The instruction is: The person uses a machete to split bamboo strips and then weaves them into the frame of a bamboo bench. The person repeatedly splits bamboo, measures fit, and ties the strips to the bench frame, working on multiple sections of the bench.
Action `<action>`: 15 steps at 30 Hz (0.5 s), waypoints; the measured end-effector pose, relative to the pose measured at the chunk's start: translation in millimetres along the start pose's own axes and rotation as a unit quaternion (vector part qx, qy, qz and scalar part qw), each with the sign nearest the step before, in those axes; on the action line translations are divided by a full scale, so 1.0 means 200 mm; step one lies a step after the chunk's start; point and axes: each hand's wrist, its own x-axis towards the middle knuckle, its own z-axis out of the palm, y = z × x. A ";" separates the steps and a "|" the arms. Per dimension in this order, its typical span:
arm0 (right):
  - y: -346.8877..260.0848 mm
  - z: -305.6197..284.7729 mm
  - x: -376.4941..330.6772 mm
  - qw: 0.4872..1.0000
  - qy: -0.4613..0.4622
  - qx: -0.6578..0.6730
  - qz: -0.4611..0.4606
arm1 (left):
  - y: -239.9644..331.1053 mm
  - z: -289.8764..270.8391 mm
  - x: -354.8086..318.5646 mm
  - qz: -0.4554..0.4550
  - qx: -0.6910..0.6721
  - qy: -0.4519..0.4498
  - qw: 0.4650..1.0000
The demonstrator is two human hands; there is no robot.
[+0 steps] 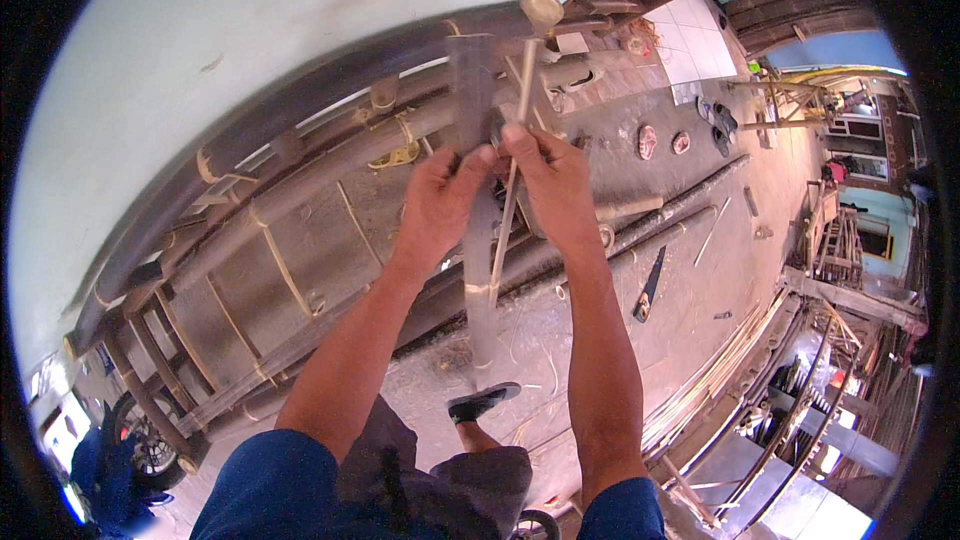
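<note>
My left hand (440,195) is closed round a wide, flat, greyish-brown bamboo slat (472,80), which stands lengthwise before me and is smeared by motion. Close beside it, the fingers of my right hand (550,180) pinch a thin, pale bamboo strip (527,85) that runs nearly alongside the slat. The two hands almost meet at the thumbs. Something small and dark shows between them, too blurred to name. Behind the hands lies a long bench-like bamboo frame (330,90) of thick dark poles, with pale bindings at its joints.
A handsaw (651,285) lies on the floor to the right, near long dark bamboo poles (690,198). Pale bamboo strips (715,375) are bundled farther right. Sandals (717,120) rest at the back. A wheel (150,445) shows at lower left; a pale wall (230,30) borders the frame.
</note>
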 end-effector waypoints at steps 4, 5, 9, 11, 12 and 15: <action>0.04 0.05 -0.05 0.981 -0.038 0.190 0.028 | -0.02 0.00 -0.03 -0.064 -0.146 0.103 0.982; 0.06 0.10 -0.05 0.960 -0.059 0.270 0.031 | -0.03 0.00 -0.05 -0.065 -0.151 0.101 0.981; 0.12 0.24 -0.03 0.939 -0.115 0.319 0.055 | 0.00 0.00 -0.15 -0.052 -0.126 0.204 0.969; 0.16 0.27 -0.02 0.952 -0.102 0.285 0.054 | 0.06 -0.02 -0.27 -0.037 -0.119 0.210 0.970; 0.18 0.24 0.01 0.956 -0.106 0.268 0.058 | 0.10 -0.03 -0.34 0.008 -0.120 0.202 0.972; 0.27 -0.04 0.11 0.952 0.002 0.300 0.067 | 0.24 -0.13 -0.64 -0.036 -0.182 0.205 0.961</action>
